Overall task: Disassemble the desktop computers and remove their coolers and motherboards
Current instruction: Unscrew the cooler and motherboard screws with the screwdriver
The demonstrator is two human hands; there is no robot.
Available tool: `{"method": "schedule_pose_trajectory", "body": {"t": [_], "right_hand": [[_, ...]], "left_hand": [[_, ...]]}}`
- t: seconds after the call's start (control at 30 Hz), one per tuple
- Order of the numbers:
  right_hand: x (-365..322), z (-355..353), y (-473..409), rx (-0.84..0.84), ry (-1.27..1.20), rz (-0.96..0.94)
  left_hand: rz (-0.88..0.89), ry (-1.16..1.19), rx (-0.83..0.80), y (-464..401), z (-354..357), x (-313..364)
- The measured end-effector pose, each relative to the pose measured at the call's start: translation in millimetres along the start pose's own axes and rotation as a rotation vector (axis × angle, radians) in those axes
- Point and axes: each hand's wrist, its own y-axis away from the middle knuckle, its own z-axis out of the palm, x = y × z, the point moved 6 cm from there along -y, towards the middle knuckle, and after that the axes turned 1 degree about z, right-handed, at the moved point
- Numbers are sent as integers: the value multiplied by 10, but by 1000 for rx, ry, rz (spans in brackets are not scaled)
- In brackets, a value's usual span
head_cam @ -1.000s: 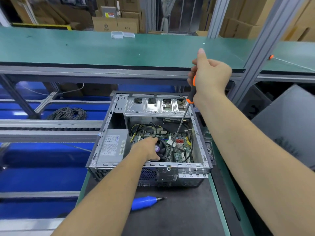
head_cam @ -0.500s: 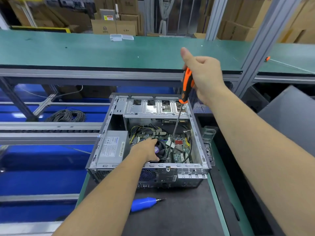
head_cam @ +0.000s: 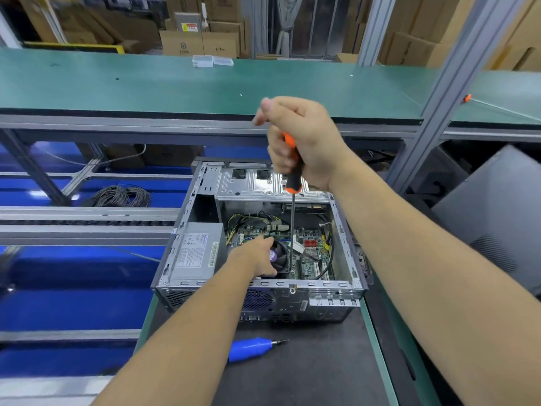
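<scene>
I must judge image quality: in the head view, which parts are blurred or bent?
Head view: right hand has motion blur at the fingers; the wide lens bows the green bench edge; the far left edge smears; the motherboard stays sharp.

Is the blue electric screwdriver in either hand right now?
No, the blue screwdriver lies on the mat; the right hand grips an orange-handled one.
</scene>
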Motion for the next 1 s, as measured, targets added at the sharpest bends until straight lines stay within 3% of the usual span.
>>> {"method": "schedule_pose_trajectory", "body": {"t": [0.07, 0.13, 0.23, 0.3, 0.4, 0.47, 0.6, 0.7, 0.77, 0.83, 0.93, 1.0], "right_hand": [[-13, -189, -13, 215, 88, -11], [-80, -316, -25, 355, 382, 0], [-279, -420, -77, 350, 1331, 173], [-417, -438, -149, 228, 1610, 286], [-433, -358, -221, -194, 1557, 357], [-445, -247, -221, -455, 1629, 254], [-445, -170, -141, -721, 1648, 141], [-437, -243, -143, -640, 1526, 193], [-416, -364, -191, -479, 1469, 328], [-378, -438, -186, -378, 1642, 371], [-356, -382, -199, -400, 1855, 130], [-394, -273, -154, -505, 1767, -49]], "left_hand": [[-8, 1, -5, 0, -2, -1], [-15, 5, 1, 4, -9, -2], [-20, 12, 3, 3, -14, 3], [-18, 7, 2, 1, -9, 4], [-18, 5, 9, 12, -16, 6], [-14, 7, 6, 17, -18, 12], [-10, 17, 13, 20, -19, 9], [-14, 16, 9, 19, -16, 7], [-17, 9, 8, 17, -14, 8], [-22, 6, -1, 5, -6, 11], [-18, 23, -58, -23, 22, 22], [-18, -2, -95, -24, 29, 23]]}}
